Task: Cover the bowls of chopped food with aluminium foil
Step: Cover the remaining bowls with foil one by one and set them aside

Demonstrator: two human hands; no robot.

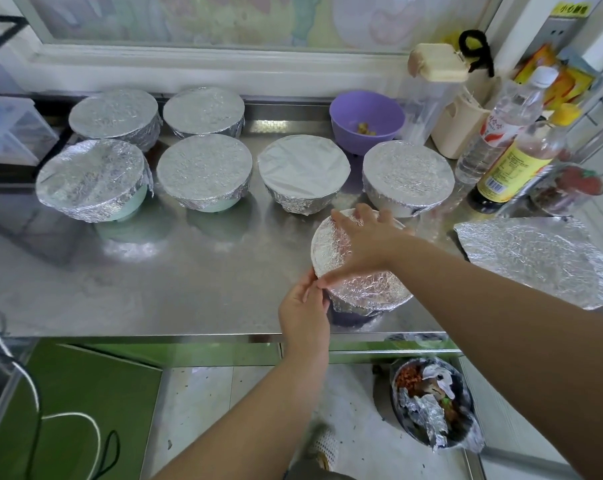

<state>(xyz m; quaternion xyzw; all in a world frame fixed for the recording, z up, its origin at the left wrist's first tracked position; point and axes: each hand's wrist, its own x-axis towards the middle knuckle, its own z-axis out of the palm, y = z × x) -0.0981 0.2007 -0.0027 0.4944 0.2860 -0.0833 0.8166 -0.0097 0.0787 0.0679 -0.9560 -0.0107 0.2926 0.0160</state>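
I am pressing my right hand [364,239] flat, fingers spread, on the crinkled foil [358,285] domed over the near bowl [353,315], in front of the six covered bowls [204,169], my left hand [305,306] pinching its left edge.

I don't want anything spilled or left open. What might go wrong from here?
The foil-topped bowl being wrapped sits near the steel counter's front edge; the pressing right hand and pinching left hand might nudge it off. The uncovered purple bowl behind could get overlooked.
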